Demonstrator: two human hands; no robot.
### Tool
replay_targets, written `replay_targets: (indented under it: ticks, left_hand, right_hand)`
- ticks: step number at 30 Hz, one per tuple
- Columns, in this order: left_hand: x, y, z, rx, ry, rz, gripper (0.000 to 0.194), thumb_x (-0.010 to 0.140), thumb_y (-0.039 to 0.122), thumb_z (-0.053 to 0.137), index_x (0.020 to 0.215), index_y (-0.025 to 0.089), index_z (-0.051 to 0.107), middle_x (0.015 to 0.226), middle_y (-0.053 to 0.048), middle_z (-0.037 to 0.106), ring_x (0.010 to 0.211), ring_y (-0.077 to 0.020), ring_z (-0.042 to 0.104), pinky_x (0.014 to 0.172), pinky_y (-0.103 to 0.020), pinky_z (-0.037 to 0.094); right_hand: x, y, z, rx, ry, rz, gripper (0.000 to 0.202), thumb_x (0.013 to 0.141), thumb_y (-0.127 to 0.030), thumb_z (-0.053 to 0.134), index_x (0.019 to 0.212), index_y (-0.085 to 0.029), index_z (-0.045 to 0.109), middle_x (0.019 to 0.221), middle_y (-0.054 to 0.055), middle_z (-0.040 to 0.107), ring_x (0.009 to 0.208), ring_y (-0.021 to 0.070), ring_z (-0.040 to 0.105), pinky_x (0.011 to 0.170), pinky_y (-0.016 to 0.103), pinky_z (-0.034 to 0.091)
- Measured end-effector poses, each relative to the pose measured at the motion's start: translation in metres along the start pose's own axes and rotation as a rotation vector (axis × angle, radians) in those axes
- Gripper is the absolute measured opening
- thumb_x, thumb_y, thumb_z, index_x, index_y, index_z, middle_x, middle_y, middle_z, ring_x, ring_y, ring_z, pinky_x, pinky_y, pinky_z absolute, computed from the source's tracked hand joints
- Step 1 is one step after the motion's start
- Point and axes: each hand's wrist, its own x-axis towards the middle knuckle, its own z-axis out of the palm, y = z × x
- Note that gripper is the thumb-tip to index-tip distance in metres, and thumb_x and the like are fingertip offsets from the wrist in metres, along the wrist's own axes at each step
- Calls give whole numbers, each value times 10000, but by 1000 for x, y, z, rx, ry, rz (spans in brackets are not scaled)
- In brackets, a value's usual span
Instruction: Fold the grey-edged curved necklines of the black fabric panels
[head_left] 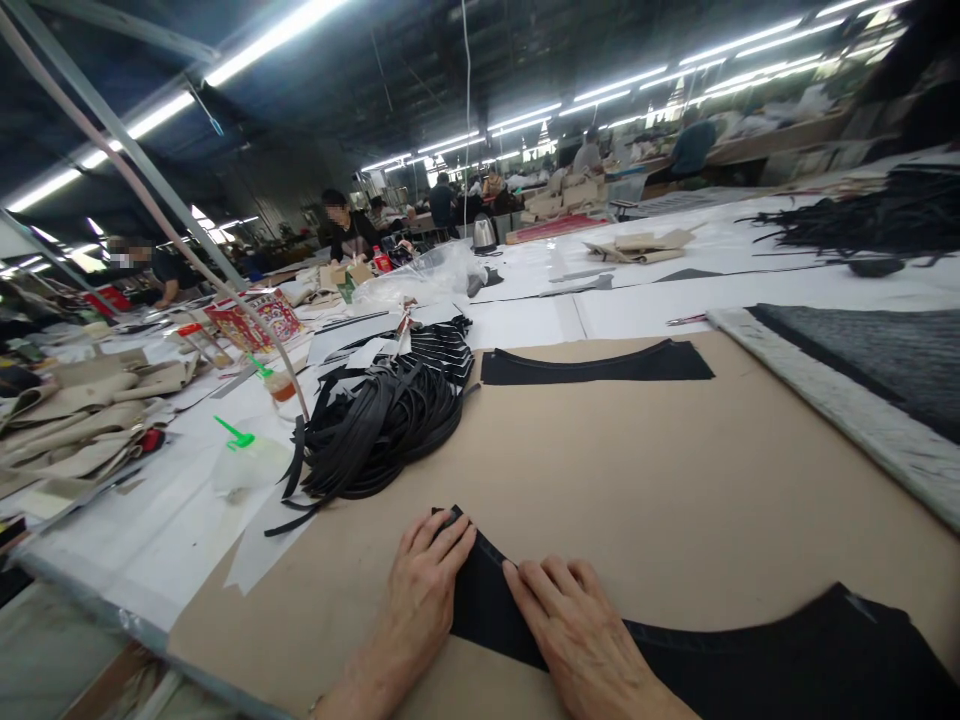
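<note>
Head view: the black panel (491,605) lies on the near part of the brown sheet (637,480); left hand (426,578) and right hand (566,615) press on it, fingers close together; whether either pinches, I cannot tell. The sheet runs open beyond them. At its far edge lies another panel (592,368); strips (382,420) overlap its left edge, a slab (825,400) bounds its right
</note>
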Motion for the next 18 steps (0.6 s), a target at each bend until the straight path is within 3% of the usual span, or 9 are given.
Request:
replay_targets:
  ticks: [4, 9, 12, 14, 18]
  left_hand:
    - [-3, -6, -1, -150, 18, -87, 422, 937, 100, 304, 1236, 260, 555, 1255, -14, 546, 1233, -230, 393, 1030, -447, 368]
    - [0, -17, -10, -283, 55, -563, 323, 935, 303, 404, 1204, 192, 545, 1161, -77, 559, 1138, -238, 465, 1004, -406, 387]
    - [3, -15, -9, -250, -10, -657, 416, 803, 336, 590, 1176, 159, 534, 1120, -101, 552, 1088, -282, 490, 958, -425, 401]
    - [5, -14, -8, -248, -57, -694, 420, 731, 320, 641, 1110, 162, 552, 1016, -90, 578, 1014, -299, 525, 878, -415, 431]
    - [8, -17, -3, -356, -152, -764, 364, 726, 360, 618, 1016, 149, 560, 707, -33, 567, 731, -269, 584, 662, -343, 460]
  right_hand:
    - [0, 1, 1, 2, 7, 0, 563, 665, -111, 564, 1228, -111, 547, 1046, 53, 593, 888, 218, 450, 831, 398, 311]
    - [0, 3, -2, 79, -5, 14, 616, 696, -118, 560, 1306, -111, 478, 996, 41, 592, 831, 198, 461, 763, 363, 329]
    - [-5, 8, -10, 120, -43, 77, 671, 738, -81, 527, 1392, -116, 378, 1032, 51, 595, 865, 201, 485, 784, 361, 345]
    - [-12, 15, -20, 139, -110, 169, 623, 788, -96, 509, 1395, -145, 378, 1076, 64, 593, 902, 217, 501, 805, 379, 357]
    - [-27, 38, -56, 218, -357, 387, 502, 827, -205, 552, 1321, -191, 466, 1148, 92, 575, 1016, 274, 502, 879, 459, 358]
